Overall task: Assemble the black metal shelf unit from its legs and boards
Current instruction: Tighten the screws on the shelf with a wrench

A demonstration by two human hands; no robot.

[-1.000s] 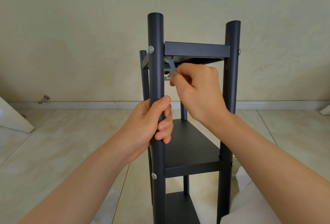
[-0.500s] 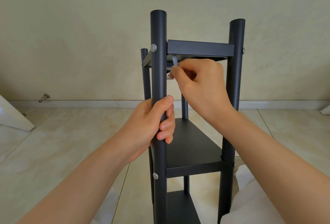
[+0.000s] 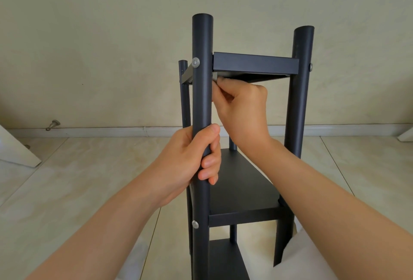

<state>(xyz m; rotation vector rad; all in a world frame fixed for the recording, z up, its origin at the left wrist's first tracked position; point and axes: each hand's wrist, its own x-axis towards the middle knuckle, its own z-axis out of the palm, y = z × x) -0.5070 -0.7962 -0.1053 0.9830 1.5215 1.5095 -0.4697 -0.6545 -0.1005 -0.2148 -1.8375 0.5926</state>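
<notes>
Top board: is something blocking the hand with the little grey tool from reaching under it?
Nothing visible does. The right hand pinches the grey tool just under the top board, beside the front leg that the left hand grips.

Both forearms [image 3: 107,224] are bare from the lower frame edge up to the left hand [image 3: 190,159] and right hand [image 3: 241,110]. The left fingers [image 3: 209,163] have short, plain nails. Beneath the right arm shows pale cloth [image 3: 301,257], perhaps trousers.
</notes>
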